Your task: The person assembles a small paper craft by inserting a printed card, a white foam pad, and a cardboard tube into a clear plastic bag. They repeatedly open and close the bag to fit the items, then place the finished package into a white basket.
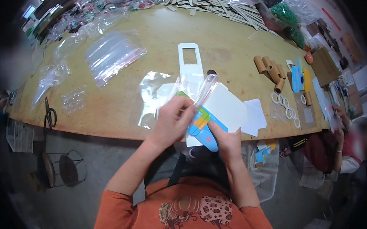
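My left hand [174,118] grips the mouth of a clear plastic bag [199,91] held over the table's near edge. My right hand [226,139] pushes a stack of coloured card pieces [202,124], blue, green and orange, from below toward that bag. Under both hands lies a white card sheet [228,106]. A white card cut-out with a rectangular window [189,58] lies just beyond on the wooden table [155,45].
Zip bags [112,54] lie at left and scissors [50,114] near the left edge. Cardboard tubes [272,70], white rings [286,107] and blue card shapes [297,77] sit at right. Wooden sticks [223,6] heap at the back. Another person [347,147] sits at right.
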`<state>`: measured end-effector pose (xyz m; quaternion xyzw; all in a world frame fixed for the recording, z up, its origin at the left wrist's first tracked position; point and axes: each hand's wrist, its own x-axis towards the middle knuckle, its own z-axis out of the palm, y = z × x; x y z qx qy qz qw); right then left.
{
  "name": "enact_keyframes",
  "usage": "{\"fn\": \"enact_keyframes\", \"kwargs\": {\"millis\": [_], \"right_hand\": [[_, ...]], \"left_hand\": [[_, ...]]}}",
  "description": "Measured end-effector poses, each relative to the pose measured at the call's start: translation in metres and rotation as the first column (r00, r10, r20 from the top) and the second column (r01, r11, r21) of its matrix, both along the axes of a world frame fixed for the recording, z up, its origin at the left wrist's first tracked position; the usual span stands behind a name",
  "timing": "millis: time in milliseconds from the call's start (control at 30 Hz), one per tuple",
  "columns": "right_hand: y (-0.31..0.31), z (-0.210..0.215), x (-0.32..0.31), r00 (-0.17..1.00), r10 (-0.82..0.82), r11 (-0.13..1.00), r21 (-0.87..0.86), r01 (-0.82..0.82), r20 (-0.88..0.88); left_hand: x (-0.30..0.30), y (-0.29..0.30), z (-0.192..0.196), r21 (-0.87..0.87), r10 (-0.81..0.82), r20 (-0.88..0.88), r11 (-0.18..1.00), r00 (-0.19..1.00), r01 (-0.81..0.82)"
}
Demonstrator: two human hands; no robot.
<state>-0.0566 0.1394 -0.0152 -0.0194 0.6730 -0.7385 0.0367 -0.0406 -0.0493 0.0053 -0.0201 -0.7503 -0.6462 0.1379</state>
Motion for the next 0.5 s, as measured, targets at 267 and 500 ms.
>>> {"fn": "enact_keyframes", "kwargs": {"millis": [267,500], "right_hand": [[0.028,0.054,-0.005,0.86,-0.087,0.849,0.415,0.329,-0.503],[-0.011,0.016,-0.029,0.943,0.285,0.957,-0.099,-0.271,0.17]], "left_hand": [[-0.009,0.006,-0.021,-0.262,0.018,-0.006,0.965,1.0,-0.019],[-0.004,0.003,-0.013,-0.223,-0.125,-0.116,0.97,0.985,0.097]]}}
